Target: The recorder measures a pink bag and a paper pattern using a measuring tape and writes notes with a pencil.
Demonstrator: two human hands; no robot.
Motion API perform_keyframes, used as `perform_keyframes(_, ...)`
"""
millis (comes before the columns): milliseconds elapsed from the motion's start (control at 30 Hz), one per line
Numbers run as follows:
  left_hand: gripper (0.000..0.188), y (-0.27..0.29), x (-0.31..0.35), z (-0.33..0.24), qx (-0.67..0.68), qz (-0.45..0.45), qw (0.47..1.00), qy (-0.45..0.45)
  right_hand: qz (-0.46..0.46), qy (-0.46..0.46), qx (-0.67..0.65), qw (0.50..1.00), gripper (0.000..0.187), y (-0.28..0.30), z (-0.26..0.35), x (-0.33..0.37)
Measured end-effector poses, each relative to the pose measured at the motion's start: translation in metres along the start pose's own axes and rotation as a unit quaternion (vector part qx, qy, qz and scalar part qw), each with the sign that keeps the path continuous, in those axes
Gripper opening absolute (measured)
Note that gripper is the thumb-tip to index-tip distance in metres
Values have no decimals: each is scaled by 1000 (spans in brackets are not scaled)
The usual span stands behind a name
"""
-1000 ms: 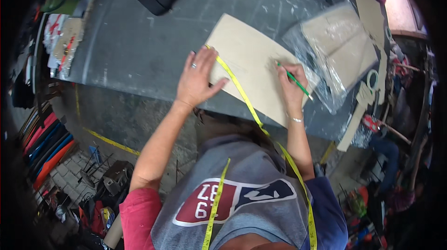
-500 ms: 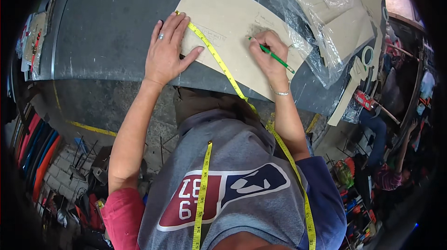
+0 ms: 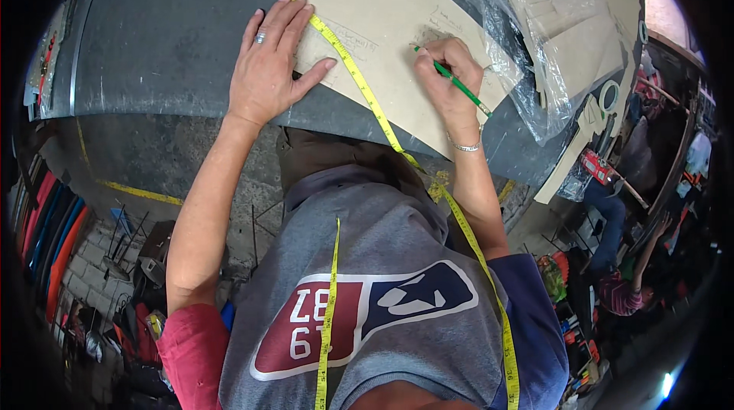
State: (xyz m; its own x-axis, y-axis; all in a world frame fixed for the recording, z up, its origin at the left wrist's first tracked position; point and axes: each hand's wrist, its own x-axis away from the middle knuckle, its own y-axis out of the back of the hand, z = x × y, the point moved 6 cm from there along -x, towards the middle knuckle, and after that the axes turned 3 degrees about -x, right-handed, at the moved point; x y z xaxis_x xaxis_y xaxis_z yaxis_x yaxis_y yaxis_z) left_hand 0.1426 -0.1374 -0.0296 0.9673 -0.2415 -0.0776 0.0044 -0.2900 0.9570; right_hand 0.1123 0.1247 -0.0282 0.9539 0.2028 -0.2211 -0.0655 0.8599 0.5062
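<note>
A tan sheet of card with pencil writing on it lies on a dark table. My left hand rests spread on the card's left edge, its fingertips over the end of a yellow measuring tape. From there the tape runs across the card, over the table's near edge and up around my neck. In my right hand is a green pencil, gripped between thumb and fingers. Its tip is at the card, beside a dark smudge of pencil marks.
Right of the card lies a clear plastic bag with tan card pieces inside. Beyond it are a roll of tape, card strips and a red tool. Another person is at the far right.
The view has shifted slightly, so the table and card sit higher in the picture. Both hands keep nearly the same places on the card; the pencil remains in the right one.
</note>
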Motion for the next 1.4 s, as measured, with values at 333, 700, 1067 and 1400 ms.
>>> perform_keyframes(333, 75, 1, 0, -1, -6, -17, 1000, -4, -27, -8, -18, 999, 18, 1, -4, 1)
perform_keyframes(700, 74, -1, 1, 1, -7, -28, 1000, -7, -1, 5, 17, 1000, 19, 1, -3, 1)
perform_keyframes(1067, 74, -2, 2, 1, -6, -28, 1000, -5, 3, -16, 8, 1000, 16, 3, -7, 4)
perform_keyframes(1400, 75, -2, 1, 1, -12, -27, 1000, -8, 5, -16, 8, 1000, 18, 2, -8, 3)
